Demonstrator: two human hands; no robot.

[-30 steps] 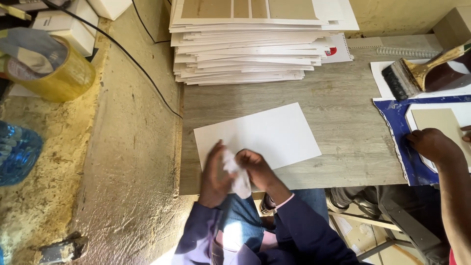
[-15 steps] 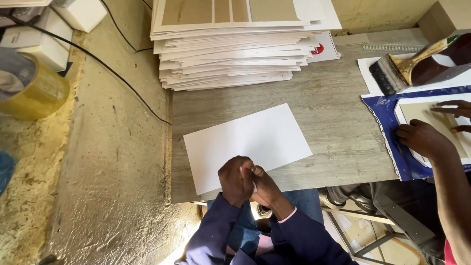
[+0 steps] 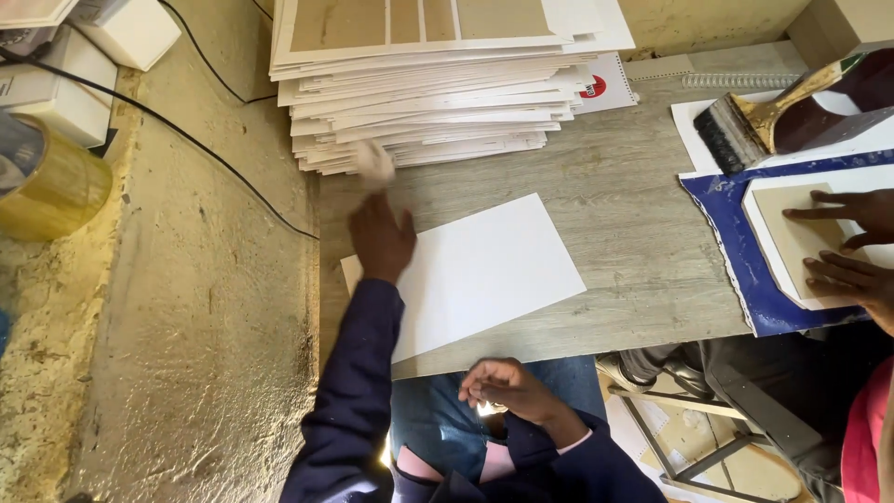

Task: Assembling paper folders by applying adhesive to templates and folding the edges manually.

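The left hand [image 3: 382,237] reaches forward with loosely spread fingers that grip nothing, resting on the far left corner of the white sheet [image 3: 484,270], while a blurred white wad [image 3: 375,160] sits just beyond the fingertips against the stack of boards [image 3: 438,102]. The right hand [image 3: 503,387] curls half-closed and empty over the lap, below the table [image 3: 615,210] edge. Judging by this, pressing the sheet flat, clear of the co-worker's hands [image 3: 843,247], would keep it square.

A small crumpled white cloth wad [image 3: 375,160], blurred, is at the foot of the tall stack of white boards, above a flat white rectangular sheet [image 3: 484,270] lying slightly askew near the worktop's front-left corner.
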